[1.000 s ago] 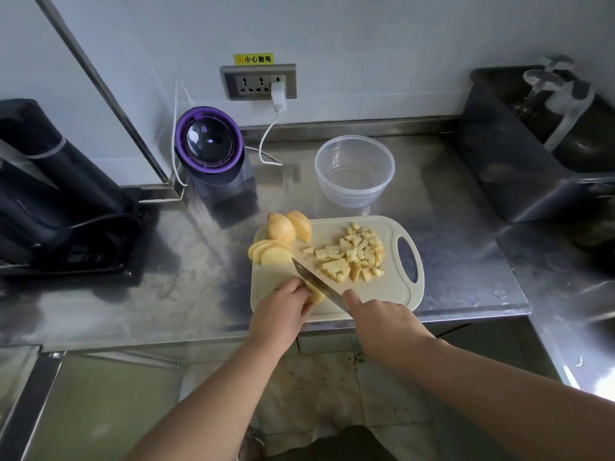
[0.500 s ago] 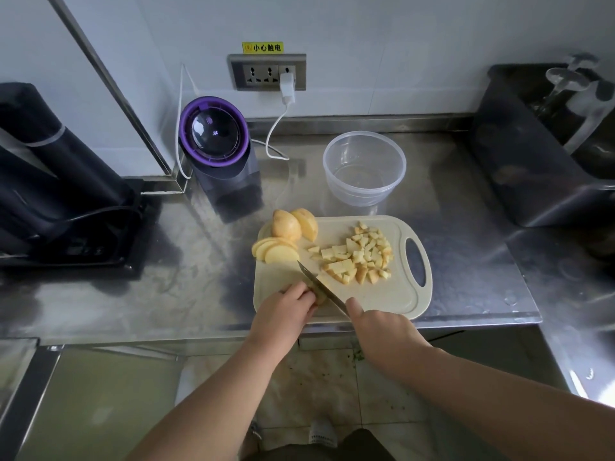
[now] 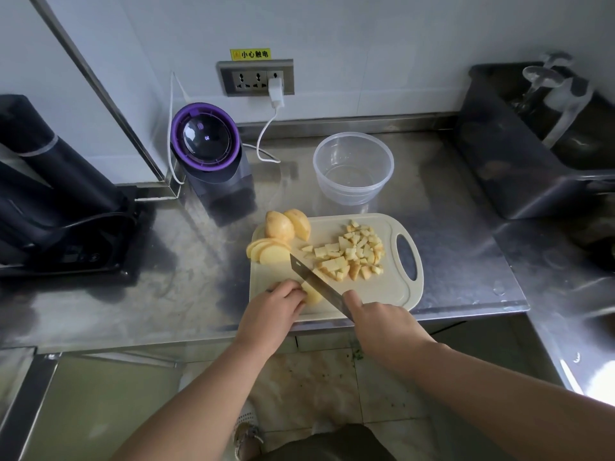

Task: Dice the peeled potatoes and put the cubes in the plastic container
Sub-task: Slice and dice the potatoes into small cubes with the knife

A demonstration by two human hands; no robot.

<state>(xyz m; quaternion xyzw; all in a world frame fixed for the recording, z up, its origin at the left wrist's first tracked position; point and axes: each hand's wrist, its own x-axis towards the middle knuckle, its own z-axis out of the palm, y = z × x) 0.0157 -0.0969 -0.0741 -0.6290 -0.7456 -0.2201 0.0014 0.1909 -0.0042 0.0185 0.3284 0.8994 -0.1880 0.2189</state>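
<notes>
While the left hand (image 3: pixel 271 309) curls its fingers onto a pale potato piece (image 3: pixel 312 296), the right hand (image 3: pixel 377 322) grips a steel knife (image 3: pixel 316 282) on the beige plastic cutting board (image 3: pixel 376 291).

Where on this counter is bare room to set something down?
Bare steel: left of the cutting board toward the black appliance, and right of its handle before the dark bin. Crowded: the board's left half, with potato slices, knife, left hand, right hand; cubes fill its middle.

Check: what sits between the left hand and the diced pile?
In the head view, the knife, gripped by the right hand, slants between the left hand and the diced pile, beside the potato piece the left hand holds.
</notes>
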